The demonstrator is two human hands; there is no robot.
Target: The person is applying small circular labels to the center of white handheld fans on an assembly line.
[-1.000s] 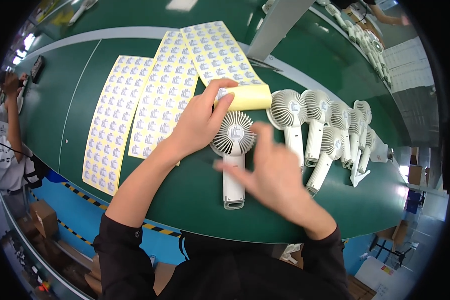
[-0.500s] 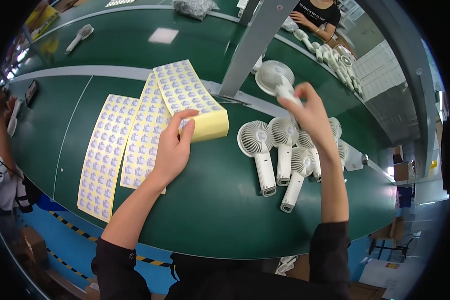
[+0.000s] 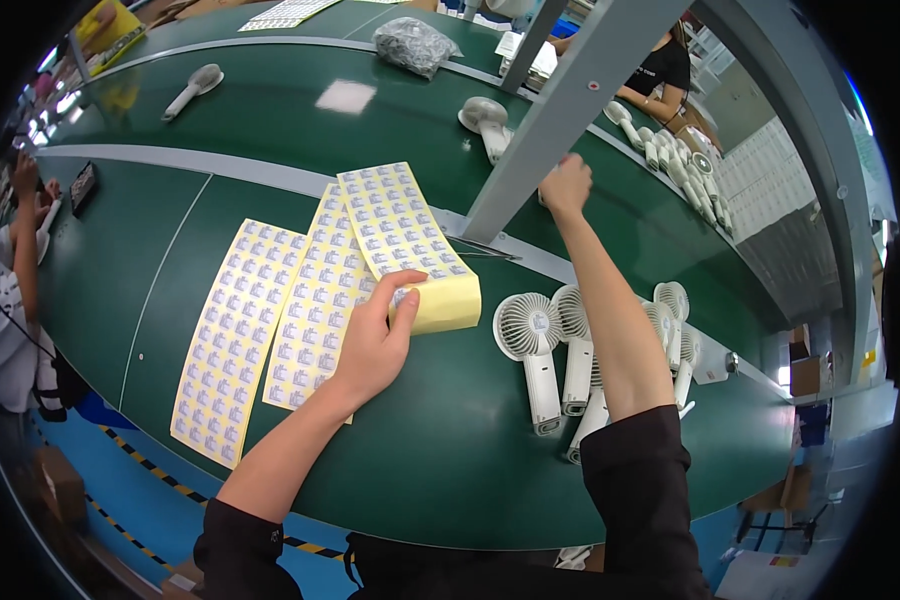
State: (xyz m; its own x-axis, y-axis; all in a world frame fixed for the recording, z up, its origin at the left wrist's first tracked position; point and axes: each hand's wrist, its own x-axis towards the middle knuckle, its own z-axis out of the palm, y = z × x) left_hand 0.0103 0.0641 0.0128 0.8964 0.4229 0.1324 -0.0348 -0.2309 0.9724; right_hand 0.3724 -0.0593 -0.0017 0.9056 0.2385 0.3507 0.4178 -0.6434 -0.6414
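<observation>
My left hand [image 3: 375, 345] pinches the curled near end of a yellow-backed sticker sheet [image 3: 395, 210], printed with rows of small labels. Two more label sheets [image 3: 240, 340] [image 3: 320, 320] lie flat to its left on the green table. My right hand [image 3: 567, 186] reaches over the grey rail beside the upright post, its fingers curled and partly hidden by the post; what they hold cannot be made out. A white handheld fan [image 3: 486, 122] shows just left of the post. Several white handheld fans [image 3: 532, 345] lie under and around my right forearm.
The grey post [image 3: 540, 150] stands between my hands, rising from the rail [image 3: 200, 153]. Across the rail lie another white fan [image 3: 195, 90] and a clear plastic bag [image 3: 415, 46]. A person in black sits at the far right near a row of fans [image 3: 685, 170]; another person is at the left.
My right hand has moved forward over the rail; the fan it held is no longer plainly visible in it. A fan now shows left of the post. My left hand still grips the sheet.
</observation>
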